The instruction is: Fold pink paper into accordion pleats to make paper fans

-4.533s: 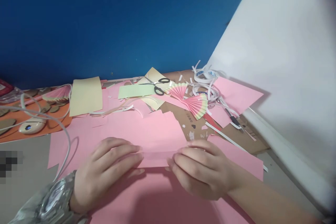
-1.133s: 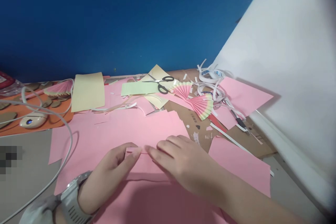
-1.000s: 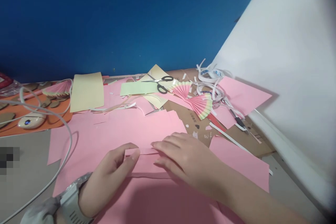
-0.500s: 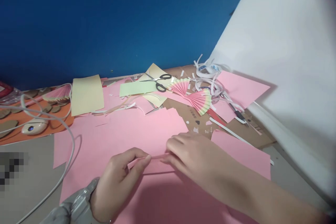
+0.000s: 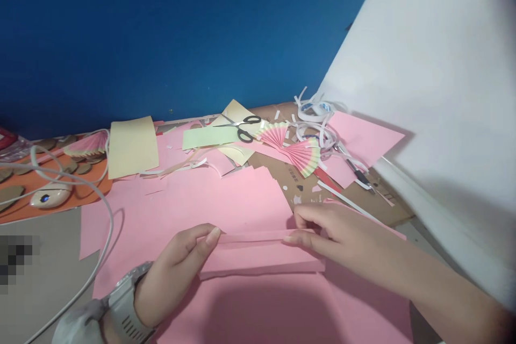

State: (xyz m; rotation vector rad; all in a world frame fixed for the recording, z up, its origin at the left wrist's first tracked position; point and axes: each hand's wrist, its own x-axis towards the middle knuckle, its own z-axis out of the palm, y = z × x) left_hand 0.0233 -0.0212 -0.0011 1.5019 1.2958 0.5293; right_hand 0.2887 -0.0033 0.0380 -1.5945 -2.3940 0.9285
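Folded pink paper (image 5: 258, 260) pinched at both ends

The piece lies low in the middle of the view, over larger pink sheets (image 5: 201, 201). A narrow band is turned along its upper edge; a wider panel sits below, ending in a raised, slightly wavy lower rim. The hands are apart. The left hand (image 5: 175, 269) clamps the band's 9 o'clock end between thumb and finger; the right hand (image 5: 330, 231) grips near 3 o'clock — thumb on the front, bent fingers partly hidden behind the upper edge.

The lower right corner juts out beneath the right thumb. At 6 o'clock, flat pink sheet runs down from the rim under a broad shadow. Grey tabletop (image 5: 52, 263) shows around 9 o'clock, where a white cable (image 5: 112, 221) loops near the sheets' edge. A white wall (image 5: 439, 64) leans in from 2 o'clock.

Towards 12 o'clock lie black-handled scissors (image 5: 237, 124), a smooth pale green strip (image 5: 209, 137) and a pleated bow (image 5: 296, 153) — pink ridges, yellow-green tips. Thin white curls (image 5: 312, 117) tangle at 1 o'clock, above brown cardboard (image 5: 387, 204). A stiff cream sheet (image 5: 133, 148) stands out at 10 o'clock.
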